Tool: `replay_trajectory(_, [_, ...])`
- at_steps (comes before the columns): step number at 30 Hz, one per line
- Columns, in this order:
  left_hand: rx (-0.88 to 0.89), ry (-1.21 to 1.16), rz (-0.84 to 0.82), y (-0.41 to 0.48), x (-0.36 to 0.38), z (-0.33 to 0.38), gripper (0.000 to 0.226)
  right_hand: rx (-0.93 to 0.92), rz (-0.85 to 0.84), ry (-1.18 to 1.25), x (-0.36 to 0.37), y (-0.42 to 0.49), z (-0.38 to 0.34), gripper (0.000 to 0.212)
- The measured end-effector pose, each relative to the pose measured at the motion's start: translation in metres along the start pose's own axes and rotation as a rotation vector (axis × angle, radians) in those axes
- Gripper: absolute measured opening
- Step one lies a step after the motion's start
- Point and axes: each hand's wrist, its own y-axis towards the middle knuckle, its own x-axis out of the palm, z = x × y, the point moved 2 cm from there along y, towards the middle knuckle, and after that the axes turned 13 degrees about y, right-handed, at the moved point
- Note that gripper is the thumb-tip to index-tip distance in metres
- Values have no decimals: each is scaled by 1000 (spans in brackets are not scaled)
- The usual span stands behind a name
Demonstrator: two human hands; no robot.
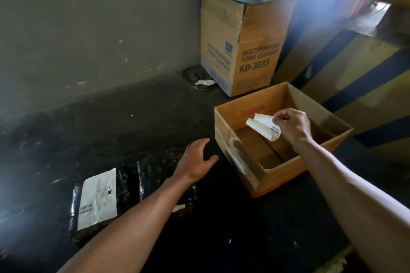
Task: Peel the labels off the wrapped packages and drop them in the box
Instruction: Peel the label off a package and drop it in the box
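Nearest, a black-wrapped package (128, 184) lies flat with its white label (97, 197) not yet peeled. It looks like thin, crinkly paper, best lifted from a corner. The left hand (196, 159) hovers spread and empty. The right hand (292, 126) pinches a curled peeled label (264, 127) over the open box (288, 174). A tall carton (250, 51) stands behind, clear of the drop.

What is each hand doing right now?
Left hand: open, holding nothing.
Right hand: pinching a curled label over the box.
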Motion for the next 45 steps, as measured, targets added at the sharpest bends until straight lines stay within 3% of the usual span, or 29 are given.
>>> replay_trajectory(3, [48, -2, 50, 21, 14, 55, 80, 28, 44, 36, -1, -4, 13, 2])
replay_trajectory(7, [101, 117, 91, 43, 25, 100, 86, 66, 27, 62, 2, -2, 28, 9])
replay_trajectory(15, [76, 455, 21, 54, 45, 100, 92, 26, -74, 76, 8, -6, 51, 7])
replay_trajectory(28, [59, 436, -21, 52, 42, 99, 96, -28, -69, 17, 16, -7, 57, 14])
replay_trajectory(36, [51, 394, -24, 52, 42, 98, 96, -41, -49, -12, 15, -5, 59, 3])
replay_trajectory(45, [66, 332, -86, 54, 38, 96, 99, -65, -85, -24, 16, -7, 61, 11])
